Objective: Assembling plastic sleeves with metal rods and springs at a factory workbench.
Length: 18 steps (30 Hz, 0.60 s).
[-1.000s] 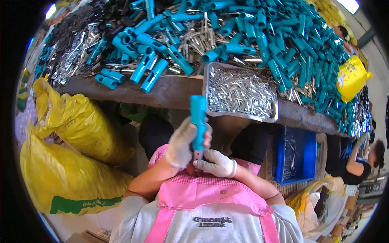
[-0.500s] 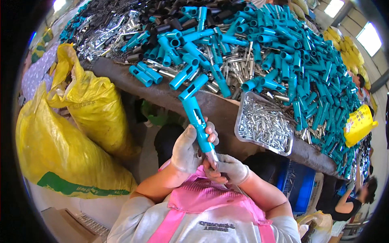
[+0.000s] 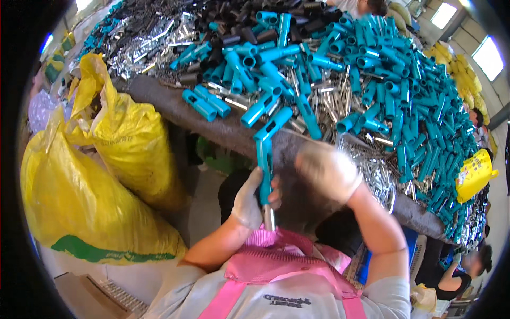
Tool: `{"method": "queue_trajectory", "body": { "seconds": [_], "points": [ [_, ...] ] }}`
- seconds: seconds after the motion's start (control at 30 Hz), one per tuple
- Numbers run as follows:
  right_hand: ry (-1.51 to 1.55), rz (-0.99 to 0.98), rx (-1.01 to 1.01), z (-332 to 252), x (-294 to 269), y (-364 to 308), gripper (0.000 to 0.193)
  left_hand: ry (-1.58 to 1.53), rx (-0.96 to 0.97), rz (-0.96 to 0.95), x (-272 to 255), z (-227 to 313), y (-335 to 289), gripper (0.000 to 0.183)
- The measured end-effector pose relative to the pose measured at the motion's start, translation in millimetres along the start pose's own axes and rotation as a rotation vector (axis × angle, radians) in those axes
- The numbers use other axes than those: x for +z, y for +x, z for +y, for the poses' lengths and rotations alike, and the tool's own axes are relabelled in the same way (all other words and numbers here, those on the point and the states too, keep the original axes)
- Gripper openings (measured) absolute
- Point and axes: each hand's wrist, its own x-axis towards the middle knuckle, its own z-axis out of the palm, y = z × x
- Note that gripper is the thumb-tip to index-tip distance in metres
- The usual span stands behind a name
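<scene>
My left hand (image 3: 247,204), in a pale glove, is closed around a teal slotted tube (image 3: 264,159), held nearly upright in front of my apron. A shiny metal rod (image 3: 269,218) sticks out of the tube's lower end. The tube's upper end meets another teal slotted tube (image 3: 274,124) lying at the table edge. My gloved right hand (image 3: 330,173) is smeared by motion beside the clear tray of small metal pins (image 3: 378,178), covering part of it. Whether its fingers hold anything does not show.
Teal tubes (image 3: 419,114) lie heaped across the table (image 3: 149,101), with metal rods (image 3: 332,101) and black tubes (image 3: 241,32) among them. Full yellow sacks (image 3: 90,202) stand at left. A yellow container (image 3: 474,175) sits at right, near another person (image 3: 457,274). A blue crate (image 3: 366,263) is below the table.
My right hand has let go of the metal rod's end and moved up and right toward the tray. My left hand keeps its hold on the tube. The view has shifted slightly.
</scene>
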Motion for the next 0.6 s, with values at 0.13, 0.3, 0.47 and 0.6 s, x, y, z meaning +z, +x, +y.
{"method": "queue_trajectory", "body": {
  "seconds": [0.13,0.3,0.47,0.6],
  "points": [
    [-0.371,0.448,0.074,81.2,-25.2,141.5,0.026,0.131,-0.061,0.003,-25.7,1.4,-12.1,0.032],
    [-0.642,0.386,0.463,140.4,-18.9,254.5,0.039,0.228,-0.075,0.000,-35.7,8.1,-16.9,0.032],
    [-0.467,0.433,0.461,148.4,-25.6,266.6,0.043,0.405,-0.038,0.011,-42.2,8.0,-10.9,0.031],
    [-0.106,0.545,0.081,132.4,-54.2,204.5,0.037,0.593,0.028,0.019,-37.9,13.2,-3.2,0.028]
  ]
}}
